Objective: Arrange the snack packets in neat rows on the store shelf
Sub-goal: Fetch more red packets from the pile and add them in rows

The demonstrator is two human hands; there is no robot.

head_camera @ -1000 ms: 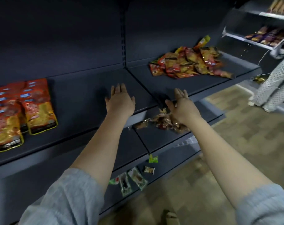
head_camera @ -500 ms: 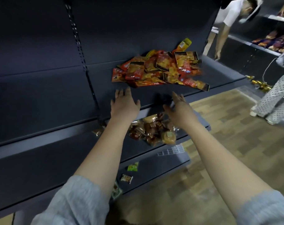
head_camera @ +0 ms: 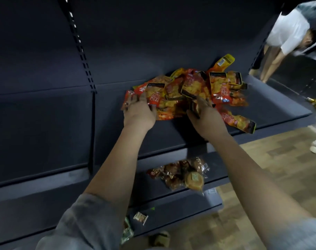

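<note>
Heap of orange-red snack packets (head_camera: 191,91) lies jumbled on the dark shelf (head_camera: 272,112), centre to right of frame, overlapping at all angles; one yellow packet (head_camera: 224,63) stands tilted against the back panel, one stray packet (head_camera: 239,121) sits at the lower right edge of the heap near the shelf lip.

Left hand (head_camera: 140,112) at the heap's left edge, palm down, fingers (head_camera: 133,101) spread and reaching onto the nearest packets; thumb lies against a packet. Whether it has closed on one or only rests there cannot be told through the blur. Right hand (head_camera: 206,118) at the heap's lower middle, fingers extended and touching a dark-edged packet; it seems to press or slide, no clear pinch.

Step in hand, as judged: gathering the first packets out of the pile. No rows formed yet on this shelf, so the task looks barely begun here.

To do it well: draw packets off the top, one or a few at a time, not from beneath, or the heap will spill over the shelf lip. Turn each face up, same end forward, edges squared. Start the row on the bare shelf left of the heap and build rightward.

Lower shelf holds brown wrapped snacks (head_camera: 182,175). Another person (head_camera: 287,33) bends at upper right.
</note>
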